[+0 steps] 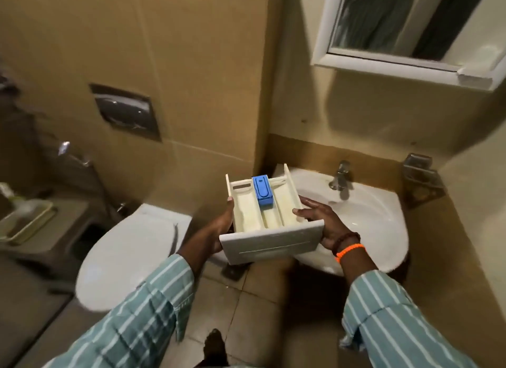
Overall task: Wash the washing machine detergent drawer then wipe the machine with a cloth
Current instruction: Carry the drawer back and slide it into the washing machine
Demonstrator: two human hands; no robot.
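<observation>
I hold the white detergent drawer (269, 230) in both hands, level, at the left rim of the white washbasin (383, 225). A blue insert (262, 189) sits in its middle compartment near the far end. My left hand (221, 225) grips the drawer's left side. On the right side my right hand (320, 220) grips it, fingers over the wall, with an orange band and dark beads on the wrist. The drawer's flat front panel faces me. No washing machine or cloth is in view.
A chrome tap (340, 177) stands at the basin's back. A closed white toilet (123, 255) sits to the left below a flush plate (126, 111). A framed mirror (405, 25) hangs above the basin. A tray (24, 222) rests on a grey stand at far left.
</observation>
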